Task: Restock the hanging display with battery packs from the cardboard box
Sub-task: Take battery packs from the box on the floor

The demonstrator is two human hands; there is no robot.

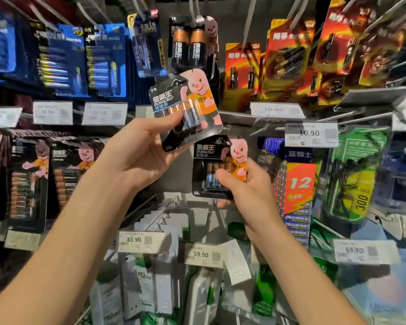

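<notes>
Crowded hanging display, narrow bare gap at centre; left hand around tilted pack, right hand around upright pack

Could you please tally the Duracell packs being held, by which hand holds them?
Left hand, upper Duracell pack: 1
Right hand, lower Duracell pack: 1
Total: 2 in view; whether any pack is hidden behind these cannot be told.

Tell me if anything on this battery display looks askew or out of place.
The Duracell pack in the left hand is tilted, off any hook. A white paper slip beside the 59.90 price tag hangs crooked.
</notes>
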